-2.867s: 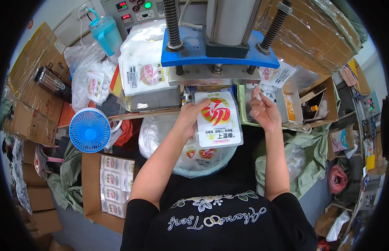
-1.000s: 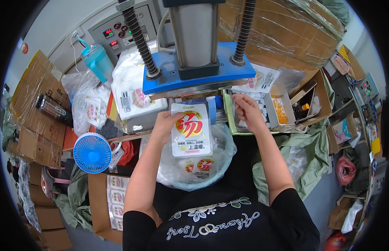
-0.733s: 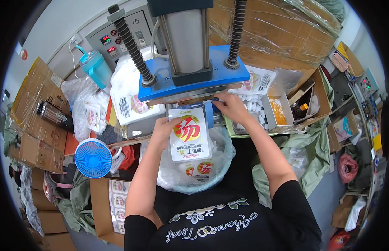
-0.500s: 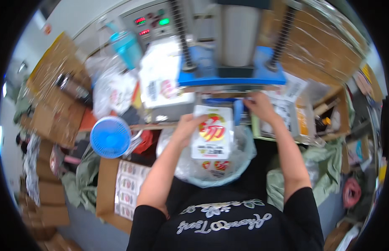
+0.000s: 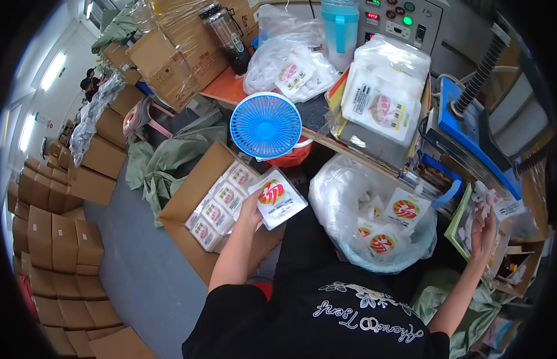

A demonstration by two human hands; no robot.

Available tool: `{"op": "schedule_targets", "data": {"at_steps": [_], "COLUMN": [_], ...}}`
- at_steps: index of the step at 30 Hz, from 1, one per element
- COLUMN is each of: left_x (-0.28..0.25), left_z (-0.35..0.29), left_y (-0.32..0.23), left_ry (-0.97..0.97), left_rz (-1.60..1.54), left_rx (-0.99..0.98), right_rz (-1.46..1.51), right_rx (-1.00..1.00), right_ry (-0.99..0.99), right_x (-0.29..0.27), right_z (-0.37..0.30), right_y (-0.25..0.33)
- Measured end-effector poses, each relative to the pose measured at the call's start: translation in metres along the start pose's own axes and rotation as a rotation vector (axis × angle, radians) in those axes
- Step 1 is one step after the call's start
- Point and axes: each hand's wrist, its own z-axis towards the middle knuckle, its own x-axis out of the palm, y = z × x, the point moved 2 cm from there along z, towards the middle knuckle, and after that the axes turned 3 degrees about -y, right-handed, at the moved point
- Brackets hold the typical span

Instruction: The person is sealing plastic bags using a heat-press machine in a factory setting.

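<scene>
My left hand grips the edge of a flat white packet with a round red and yellow emblem. That packet is held over the right side of an open cardboard carton, where rows of similar white packets lie. Out to the right, my right hand is at a light green tray of small pale pieces. Its fingers are curled, and whatever is in them is too small to make out. Between my arms, a basin lined with clear plastic contains more emblem packets.
A blue fan stands beyond the carton. A stack of white packets sits on the bench beside a blue press. Also there are a dark bottle and a turquoise cup. Stacked cartons line the left.
My view has turned left. My left hand has carried the packet from above the basin to the carton. My right hand has moved from below the press to the green tray.
</scene>
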Motion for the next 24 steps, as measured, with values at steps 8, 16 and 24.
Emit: {"op": "schedule_targets", "data": {"at_steps": [8, 16, 24], "left_x": [0.046, 0.046, 0.123], "left_z": [0.126, 0.127, -0.026], "left_y": [-0.068, -0.039, -0.134], "left_ry": [0.015, -0.348, -0.328], "left_rz": [-0.076, 0.079, -0.006], "left_rx": [0.375, 0.342, 1.356], "right_rz": [0.029, -0.11, -0.567], "right_rx": [0.038, -0.026, -0.248], "right_ry": [-0.148, -0.288, -0.441], "right_x": [-0.003, 0.008, 0.028], "right_z": [-0.016, -0.04, -0.032], "right_y": [-0.019, -0.017, -0.04]}}
